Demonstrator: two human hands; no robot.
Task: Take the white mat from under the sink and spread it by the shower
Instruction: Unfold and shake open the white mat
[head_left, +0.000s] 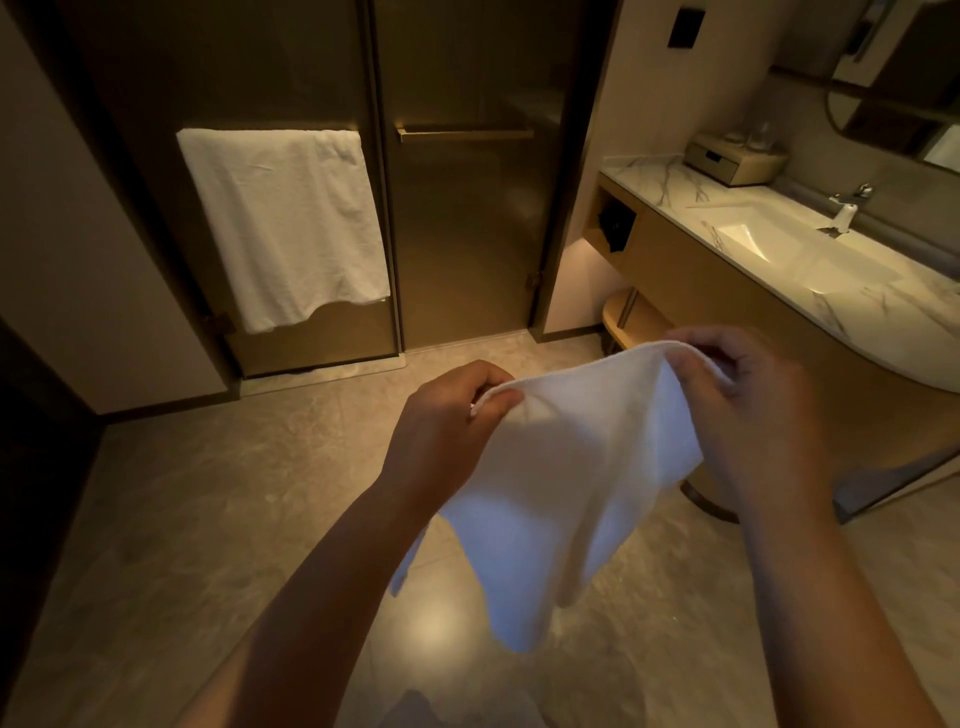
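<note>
Both hands, left hand (447, 415) and right hand (737, 400), pinch the white mat (561, 467) along its top edge, letting it hang open for spreading before the shower door (467, 208)

We can read no text, label, brand, number or sign anywhere in this view.
</note>
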